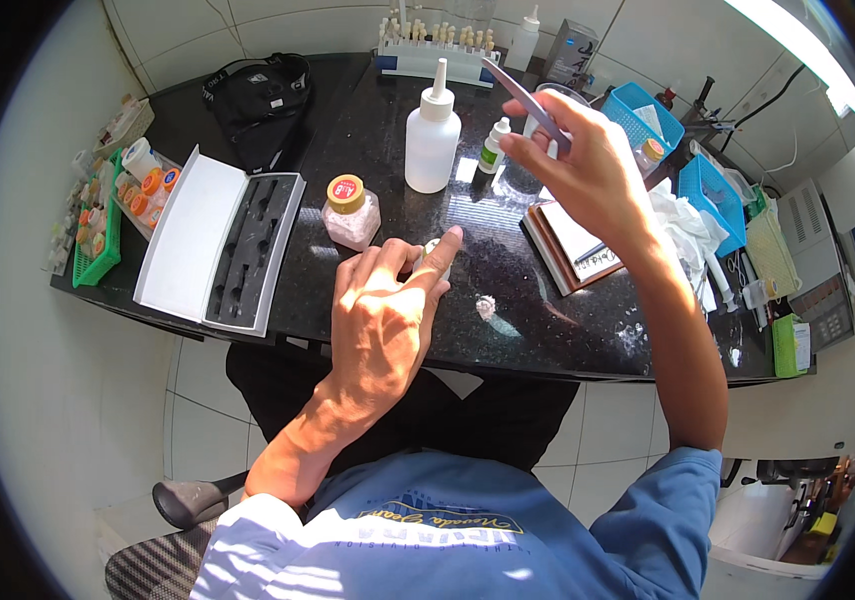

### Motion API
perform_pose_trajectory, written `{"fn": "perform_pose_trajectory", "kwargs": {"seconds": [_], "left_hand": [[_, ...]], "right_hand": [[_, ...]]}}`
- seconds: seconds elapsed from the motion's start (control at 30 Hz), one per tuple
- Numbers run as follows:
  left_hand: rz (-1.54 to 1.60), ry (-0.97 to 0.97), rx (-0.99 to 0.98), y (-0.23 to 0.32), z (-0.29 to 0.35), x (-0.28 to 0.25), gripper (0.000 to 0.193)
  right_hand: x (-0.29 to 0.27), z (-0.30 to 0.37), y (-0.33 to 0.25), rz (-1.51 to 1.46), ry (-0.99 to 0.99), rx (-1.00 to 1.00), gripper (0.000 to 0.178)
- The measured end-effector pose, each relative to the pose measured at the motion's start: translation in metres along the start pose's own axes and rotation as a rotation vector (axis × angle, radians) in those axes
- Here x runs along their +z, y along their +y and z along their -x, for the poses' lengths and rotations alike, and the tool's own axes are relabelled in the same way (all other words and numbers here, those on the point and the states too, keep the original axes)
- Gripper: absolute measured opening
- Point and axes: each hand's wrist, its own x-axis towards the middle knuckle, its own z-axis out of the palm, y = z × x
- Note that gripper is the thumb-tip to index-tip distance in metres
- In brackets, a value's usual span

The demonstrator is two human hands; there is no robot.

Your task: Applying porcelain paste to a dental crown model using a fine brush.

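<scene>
My right hand [593, 165] is raised over the right side of the black countertop [348, 285], pinching a long, flat, grey strip-like tool [528, 106]; its kind is unclear. The tool slants up to the left. Low over the counter's front, my left hand [383, 320] has its fingers curled around a small pale round object [432, 250], mostly hidden beneath them. Just beyond that hand stands a glass jar [353, 226] of pinkish powder with a gold lid. A small heap of pale powder [486, 307] lies on the counter to the hand's right.
A white squeeze bottle [432, 145] and a small green-labelled dropper bottle [493, 146] stand farther back. An opened white case [218, 240] lies left. Right are a notepad [573, 245], crumpled tissue [683, 225] and blue baskets [713, 200]. A tooth-shade rack [436, 62] stands along the wall.
</scene>
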Motion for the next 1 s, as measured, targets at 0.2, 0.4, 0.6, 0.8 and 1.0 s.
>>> {"fn": "perform_pose_trajectory", "kwargs": {"seconds": [0.2,0.4,0.6,0.8,1.0], "left_hand": [[0.033,0.056,-0.005,-0.008,-0.011,0.005,0.049],[-0.013,0.108,0.067,-0.011,-0.020,0.013,0.036],[-0.051,0.116,0.112,-0.019,-0.021,0.016,0.038],[0.061,0.262,0.064,-0.012,-0.002,0.010,0.037],[0.953,0.154,-0.063,0.025,0.025,-0.009,0.099]], "right_hand": [[0.038,-0.035,-0.020,0.047,-0.050,-0.064,0.057],[0.054,-0.040,-0.005,0.142,0.052,-0.103,0.053],[0.002,-0.023,-0.025,0.089,0.077,0.024,0.042],[-0.048,0.034,-0.079,0.177,0.151,0.131,0.045],[-0.038,0.071,-0.063,-0.085,0.034,-0.076,0.049]]}}
